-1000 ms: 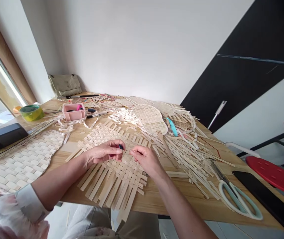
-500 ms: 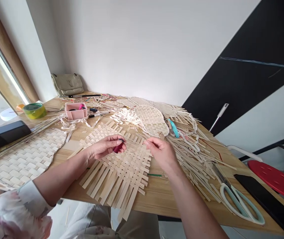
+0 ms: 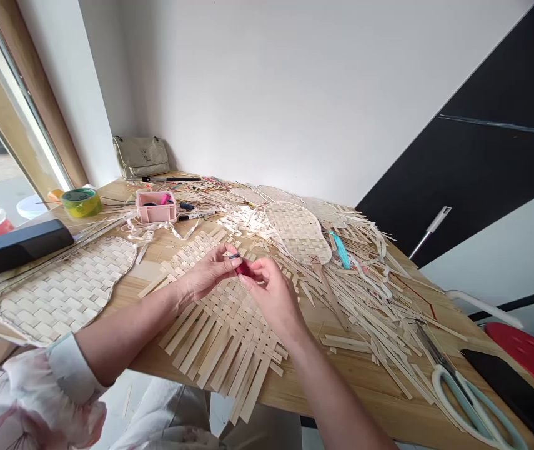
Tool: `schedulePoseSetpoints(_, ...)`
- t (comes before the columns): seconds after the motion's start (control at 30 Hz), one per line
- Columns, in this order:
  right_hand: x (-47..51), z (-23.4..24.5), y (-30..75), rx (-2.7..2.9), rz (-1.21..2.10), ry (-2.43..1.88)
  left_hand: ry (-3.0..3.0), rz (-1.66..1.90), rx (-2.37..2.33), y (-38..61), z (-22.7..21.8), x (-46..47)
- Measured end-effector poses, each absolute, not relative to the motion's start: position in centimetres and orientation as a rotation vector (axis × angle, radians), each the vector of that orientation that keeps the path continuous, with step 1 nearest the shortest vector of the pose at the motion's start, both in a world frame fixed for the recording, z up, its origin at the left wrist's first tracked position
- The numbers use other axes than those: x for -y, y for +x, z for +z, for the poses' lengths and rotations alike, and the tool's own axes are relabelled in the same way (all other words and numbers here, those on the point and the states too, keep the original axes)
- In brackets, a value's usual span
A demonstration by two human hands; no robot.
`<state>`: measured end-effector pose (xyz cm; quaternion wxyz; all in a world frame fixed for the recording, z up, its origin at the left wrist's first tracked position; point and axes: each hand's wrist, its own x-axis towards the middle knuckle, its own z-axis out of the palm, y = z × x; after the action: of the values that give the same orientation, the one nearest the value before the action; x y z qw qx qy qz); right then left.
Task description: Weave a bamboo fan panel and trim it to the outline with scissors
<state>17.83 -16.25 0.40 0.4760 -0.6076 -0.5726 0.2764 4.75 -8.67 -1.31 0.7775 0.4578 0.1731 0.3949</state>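
Note:
Above a woven mat of pale flat strips (image 3: 220,325), my left hand (image 3: 213,272) and my right hand (image 3: 271,290) meet with their fingers closed. Between their fingertips is a small dark red spool (image 3: 243,269), which looks like thread, with a dark end showing at the top. Both hands touch it, and the fingers partly cover it. The mat lies flat on the table, with long loose strip ends fanning toward me.
Loose strips (image 3: 360,306) spread over the right side of the wooden table, near large scissors (image 3: 463,394) and a black phone-like slab (image 3: 505,387). A finished woven piece (image 3: 70,287), pink box (image 3: 157,209) and green tape roll (image 3: 82,203) lie left. A woven fan (image 3: 297,231) lies behind.
My right hand, earlier apart from the left and pinched to its right, has moved left onto the dark red spool. The view has shifted slightly left.

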Motion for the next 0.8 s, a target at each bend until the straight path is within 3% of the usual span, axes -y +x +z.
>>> schedulePoseSetpoints(0.3,16.2,0.0,19.3,0.803,1.365,-1.011,1.177,0.973,-0.412,4.3,-1.7,7.3)
schedulePoseSetpoints(0.63,16.1,-0.6,20.1,0.620,1.498,-0.943,1.291,1.151,-0.631,4.0,-1.7,7.1)
schedulePoseSetpoints(0.8,16.1,-0.7,19.9,0.613,1.531,-0.985,1.563,1.018,-0.430,3.6,-0.5,8.0)
